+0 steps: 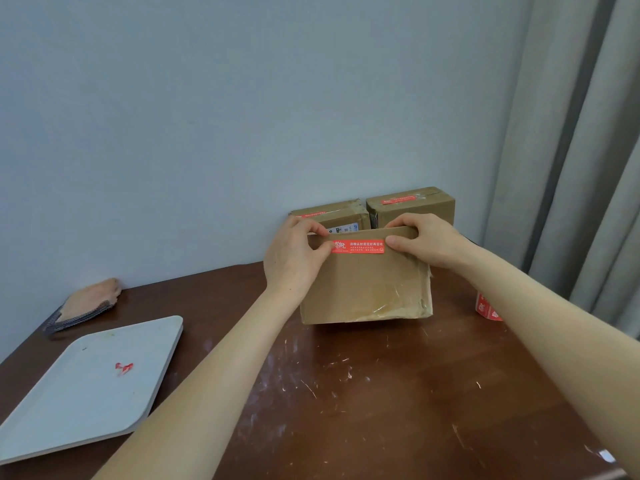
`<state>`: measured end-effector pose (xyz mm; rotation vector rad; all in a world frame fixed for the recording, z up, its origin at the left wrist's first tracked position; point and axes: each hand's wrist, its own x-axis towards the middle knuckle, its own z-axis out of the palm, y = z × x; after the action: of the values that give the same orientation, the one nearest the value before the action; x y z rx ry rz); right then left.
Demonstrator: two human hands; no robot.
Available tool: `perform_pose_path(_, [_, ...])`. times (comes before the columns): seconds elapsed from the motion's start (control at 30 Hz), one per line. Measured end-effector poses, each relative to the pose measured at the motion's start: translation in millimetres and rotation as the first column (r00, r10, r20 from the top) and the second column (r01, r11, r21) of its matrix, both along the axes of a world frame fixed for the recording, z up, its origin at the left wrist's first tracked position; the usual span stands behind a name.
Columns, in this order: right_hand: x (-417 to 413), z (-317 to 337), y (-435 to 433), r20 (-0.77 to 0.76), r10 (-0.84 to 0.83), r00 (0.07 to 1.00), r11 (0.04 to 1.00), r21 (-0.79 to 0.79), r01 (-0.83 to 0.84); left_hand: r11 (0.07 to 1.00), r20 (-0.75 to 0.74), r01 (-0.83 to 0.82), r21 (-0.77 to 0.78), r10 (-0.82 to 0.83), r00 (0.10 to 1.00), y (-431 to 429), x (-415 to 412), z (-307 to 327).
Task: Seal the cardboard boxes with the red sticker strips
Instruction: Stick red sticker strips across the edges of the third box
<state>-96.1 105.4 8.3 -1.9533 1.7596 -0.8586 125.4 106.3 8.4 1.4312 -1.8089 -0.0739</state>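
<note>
Head view, left hand (294,258), right hand (427,242) gripping box (367,289); red strip (358,246)

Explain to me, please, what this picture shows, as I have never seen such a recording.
No machine here: a person works with bare hands, and the one picture comes from a camera on their head, looking forward and down. The left hand and right hand pinch the top edge of a brown cardboard box standing on the dark brown wooden table, thumbs at the ends of a red sticker strip on its front. Two more cardboard boxes stand behind it; a white rectangular tray lies left, a red sticker roll right.
</note>
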Motion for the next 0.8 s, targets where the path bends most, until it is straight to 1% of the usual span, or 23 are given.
perform_pose_path(0.13, [-0.3, -0.6, -0.3, 0.003, 0.001, 1.000, 1.000, 0.002, -0.001, 0.996, -0.013, 0.023, -0.092, -0.025, 1.000, 2.6, 0.9, -10.6])
perform_pose_path(0.3, [-0.4, -0.3, -0.6, 0.010, 0.006, 1.000, 1.000, -0.001, -0.006, 0.992, -0.041, 0.038, -0.118, -0.043, 0.998, 4.0, 0.0, -14.1])
perform_pose_path(0.47, [0.5, 0.6, 0.0, 0.009, 0.004, 1.000, 1.000, -0.002, -0.004, 0.994, -0.038, 0.023, -0.104, -0.027, 0.999, 4.3, -1.9, -8.5])
perform_pose_path(0.57, [1.7, 1.0, 0.6, 0.004, 0.004, 1.000, 1.000, -0.002, -0.003, 0.997, 0.005, -0.004, -0.083, 0.004, 1.000, 3.8, -2.6, -5.7])
perform_pose_path(0.8, [1.7, 0.8, 2.1, 0.007, -0.003, 1.000, 1.000, -0.003, 0.003, 0.999, 0.011, -0.039, 0.002, 0.039, 0.999, 3.7, -8.7, -1.2])
